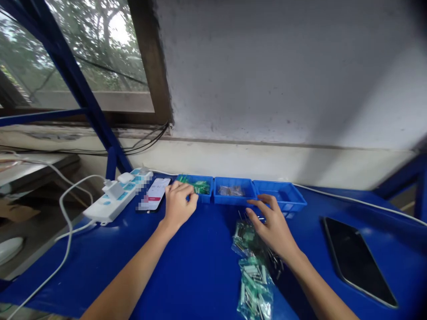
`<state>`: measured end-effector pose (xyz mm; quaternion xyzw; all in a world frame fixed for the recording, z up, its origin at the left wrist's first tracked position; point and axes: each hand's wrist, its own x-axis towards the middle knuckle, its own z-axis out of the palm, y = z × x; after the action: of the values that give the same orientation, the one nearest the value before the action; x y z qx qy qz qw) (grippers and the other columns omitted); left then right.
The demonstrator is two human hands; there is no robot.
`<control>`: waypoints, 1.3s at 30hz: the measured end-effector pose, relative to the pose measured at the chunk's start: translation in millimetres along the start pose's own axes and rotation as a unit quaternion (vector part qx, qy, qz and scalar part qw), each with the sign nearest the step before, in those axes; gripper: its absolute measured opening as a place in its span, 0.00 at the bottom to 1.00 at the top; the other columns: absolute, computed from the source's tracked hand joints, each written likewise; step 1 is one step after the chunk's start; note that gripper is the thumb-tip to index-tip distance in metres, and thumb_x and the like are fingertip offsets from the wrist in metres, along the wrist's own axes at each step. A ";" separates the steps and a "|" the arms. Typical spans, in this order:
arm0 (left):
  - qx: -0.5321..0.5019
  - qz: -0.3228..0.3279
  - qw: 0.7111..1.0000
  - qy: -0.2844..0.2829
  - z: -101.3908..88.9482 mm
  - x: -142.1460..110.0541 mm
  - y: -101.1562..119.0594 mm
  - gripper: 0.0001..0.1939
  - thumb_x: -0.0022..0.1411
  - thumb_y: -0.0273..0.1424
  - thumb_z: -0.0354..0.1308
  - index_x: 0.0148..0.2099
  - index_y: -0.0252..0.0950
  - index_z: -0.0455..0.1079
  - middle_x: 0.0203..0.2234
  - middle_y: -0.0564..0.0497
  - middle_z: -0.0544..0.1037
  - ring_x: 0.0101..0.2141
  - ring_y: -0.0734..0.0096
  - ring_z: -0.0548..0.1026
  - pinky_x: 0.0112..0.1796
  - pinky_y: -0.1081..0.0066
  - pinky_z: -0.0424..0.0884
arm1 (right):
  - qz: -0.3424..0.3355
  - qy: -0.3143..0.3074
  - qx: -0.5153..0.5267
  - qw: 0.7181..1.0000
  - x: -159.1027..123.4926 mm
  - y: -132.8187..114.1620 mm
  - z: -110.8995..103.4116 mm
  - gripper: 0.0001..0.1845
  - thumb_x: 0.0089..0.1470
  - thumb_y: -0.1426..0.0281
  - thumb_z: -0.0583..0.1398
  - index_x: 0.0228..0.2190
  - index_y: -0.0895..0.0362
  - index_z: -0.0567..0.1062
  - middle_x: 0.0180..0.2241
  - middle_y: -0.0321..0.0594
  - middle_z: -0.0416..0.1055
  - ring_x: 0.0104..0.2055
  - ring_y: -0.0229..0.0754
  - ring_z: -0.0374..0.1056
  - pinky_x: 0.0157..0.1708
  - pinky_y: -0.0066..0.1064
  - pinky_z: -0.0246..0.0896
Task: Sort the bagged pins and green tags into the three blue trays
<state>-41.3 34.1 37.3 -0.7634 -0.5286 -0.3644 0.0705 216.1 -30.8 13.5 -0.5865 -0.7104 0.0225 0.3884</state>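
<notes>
My left hand (pixel 180 203) is at the front left corner of a small blue bin (pixel 205 198) that holds green plastic pieces (pixel 202 186). Its fingers are curled towards the thumb, and anything between them is hidden. Over the front of the bins, my right hand (pixel 271 224) hangs with fingers apart and visibly holds nothing. Beneath it lie loose dark metal pins or screws (pixel 275 262), partly covered by the hand. Clear bags (pixel 255 289) of pale green plugs and screws lie just in front.
A middle blue bin (pixel 235 199) contains small clear packets; a third blue bin (pixel 290 204) stands to its right. At left are a phone (pixel 156 193) with a lit screen and a white power strip (pixel 116 200) with cables. A dark tablet-like device (pixel 358 260) lies at right.
</notes>
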 end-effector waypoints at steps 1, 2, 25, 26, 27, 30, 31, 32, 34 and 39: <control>-0.015 0.012 1.000 -0.014 -1.7 -2.9 -0.8 0.11 0.55 0.25 0.50 0.21 0.37 0.63 0.24 0.51 0.74 0.34 0.63 0.68 0.38 0.62 0.58 | 0.004 0.000 -0.004 1.000 0.6 3.4 -0.1 0.15 0.56 0.61 0.55 0.41 0.54 0.73 0.46 0.49 0.59 0.48 0.51 0.61 0.40 0.44 0.67; -0.028 0.018 0.999 -0.024 -2.3 -4.7 -1.5 0.10 0.54 0.24 0.49 0.23 0.37 0.65 0.26 0.51 0.75 0.34 0.62 0.68 0.38 0.63 0.59 | 0.004 -0.003 -0.008 1.000 0.7 5.5 0.3 0.15 0.56 0.61 0.55 0.41 0.54 0.73 0.45 0.48 0.60 0.48 0.51 0.62 0.39 0.44 0.67; -0.157 0.066 0.981 -0.089 9.5 -27.1 33.3 0.12 0.64 0.34 0.49 0.47 0.38 0.68 0.44 0.45 0.72 0.48 0.60 0.66 0.49 0.60 0.59 | -0.070 -0.207 0.002 0.976 0.0 4.9 -4.6 0.13 0.53 0.70 0.58 0.41 0.56 0.74 0.31 0.42 0.69 0.34 0.43 0.64 0.35 0.38 0.62; -0.194 0.060 0.973 -0.112 9.3 -29.3 38.5 0.11 0.64 0.34 0.49 0.45 0.38 0.69 0.41 0.46 0.73 0.45 0.61 0.68 0.48 0.61 0.60 | -0.048 -0.203 0.022 0.978 0.8 3.1 -4.0 0.13 0.53 0.70 0.58 0.41 0.56 0.74 0.29 0.41 0.69 0.32 0.42 0.65 0.33 0.36 0.62; -0.236 0.043 0.960 -0.143 9.7 -31.9 43.9 0.11 0.64 0.35 0.48 0.43 0.38 0.70 0.38 0.48 0.74 0.42 0.63 0.70 0.45 0.63 0.62 | -0.023 -0.193 0.046 0.980 1.4 0.7 -3.4 0.12 0.53 0.70 0.57 0.40 0.56 0.74 0.28 0.39 0.67 0.30 0.40 0.64 0.31 0.34 0.62; -0.376 -0.071 0.889 -0.252 14.0 -41.4 59.4 0.19 0.65 0.42 0.45 0.36 0.36 0.72 0.28 0.49 0.75 0.30 0.69 0.71 0.34 0.70 0.64 | 0.029 -0.114 0.115 0.986 0.3 -11.1 -1.2 0.10 0.55 0.67 0.55 0.37 0.57 0.73 0.25 0.36 0.65 0.25 0.37 0.62 0.26 0.30 0.60; -0.421 -0.123 0.853 -0.283 15.9 -44.3 63.5 0.24 0.65 0.45 0.42 0.34 0.35 0.72 0.25 0.49 0.74 0.27 0.70 0.70 0.29 0.72 0.63 | 0.021 -0.078 0.129 0.988 -1.5 -16.6 -0.4 0.09 0.55 0.67 0.55 0.36 0.56 0.72 0.26 0.37 0.65 0.26 0.37 0.62 0.27 0.30 0.60; -0.464 -0.174 0.812 -0.308 17.7 -46.6 66.7 0.28 0.64 0.48 0.39 0.32 0.33 0.72 0.23 0.49 0.72 0.24 0.72 0.68 0.26 0.73 0.61 | -0.003 -0.047 0.136 0.990 -4.1 -22.6 0.6 0.07 0.56 0.68 0.54 0.34 0.56 0.71 0.27 0.38 0.66 0.29 0.38 0.63 0.28 0.31 0.60; -0.537 -0.257 0.730 -0.335 20.3 -48.9 70.1 0.33 0.62 0.53 0.36 0.30 0.32 0.71 0.21 0.50 0.70 0.21 0.75 0.65 0.20 0.76 0.56 | -0.087 -0.018 0.140 0.986 -11.0 -34.7 2.9 0.05 0.56 0.72 0.54 0.33 0.55 0.70 0.30 0.40 0.67 0.35 0.41 0.64 0.34 0.34 0.61; -0.583 -0.285 0.714 -0.262 19.8 -45.1 65.3 0.18 0.58 0.46 0.54 0.33 0.34 0.68 0.20 0.55 0.67 0.21 0.78 0.63 0.21 0.78 0.57 | -0.191 -0.074 0.118 0.972 -24.6 -53.6 9.4 0.11 0.55 0.78 0.53 0.37 0.53 0.70 0.37 0.42 0.68 0.52 0.46 0.57 0.50 0.43 0.55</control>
<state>16.3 -18.4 12.6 -0.5310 -0.4012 -0.3881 -0.6375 167.3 -64.4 20.1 -0.3866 -0.8284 0.0741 0.3984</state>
